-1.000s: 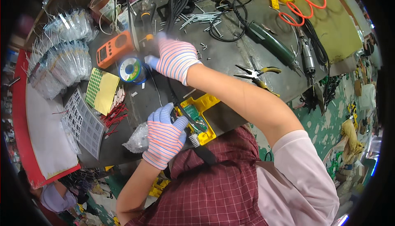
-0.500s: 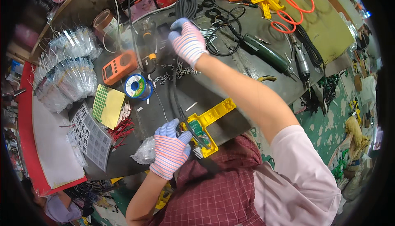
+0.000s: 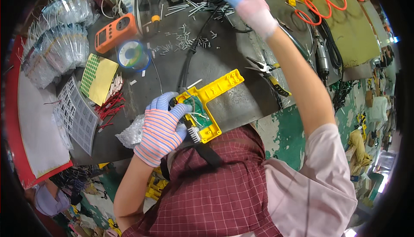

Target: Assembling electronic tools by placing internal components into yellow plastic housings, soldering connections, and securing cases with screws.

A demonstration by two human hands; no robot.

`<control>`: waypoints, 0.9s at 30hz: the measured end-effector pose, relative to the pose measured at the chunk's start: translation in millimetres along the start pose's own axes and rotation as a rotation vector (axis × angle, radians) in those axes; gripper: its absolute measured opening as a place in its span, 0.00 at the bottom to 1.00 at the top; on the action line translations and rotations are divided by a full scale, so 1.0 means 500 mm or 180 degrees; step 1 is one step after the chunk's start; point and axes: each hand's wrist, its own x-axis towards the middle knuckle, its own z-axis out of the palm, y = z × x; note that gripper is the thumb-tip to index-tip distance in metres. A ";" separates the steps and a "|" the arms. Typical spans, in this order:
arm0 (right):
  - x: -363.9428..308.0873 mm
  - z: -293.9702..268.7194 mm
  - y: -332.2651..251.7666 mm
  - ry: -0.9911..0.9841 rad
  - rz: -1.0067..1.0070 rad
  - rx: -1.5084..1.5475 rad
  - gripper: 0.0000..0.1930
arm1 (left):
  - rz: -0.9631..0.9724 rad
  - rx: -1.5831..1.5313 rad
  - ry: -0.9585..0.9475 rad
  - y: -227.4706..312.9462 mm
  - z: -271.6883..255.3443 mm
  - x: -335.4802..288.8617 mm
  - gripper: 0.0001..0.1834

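Yellow plastic housing (image 3: 215, 89), green circuit board (image 3: 203, 117) inside but uncovered, sits gripped by the left hand (image 3: 160, 127) at the table's (image 3: 241, 104) near edge; the right hand (image 3: 253, 10) hovers, fingers parted, over the far side.

Bright centre, black fisheye rim

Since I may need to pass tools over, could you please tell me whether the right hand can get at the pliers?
Probably yes: the pliers lie mostly uncovered beside the right forearm, and the right hand looks empty, though it would have to draw back.
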 end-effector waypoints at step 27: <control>-0.400 0.052 -0.079 -0.0806 0.2169 0.4589 0.33 | -0.1803 -0.8294 -0.1311 0.058 0.107 0.018 0.40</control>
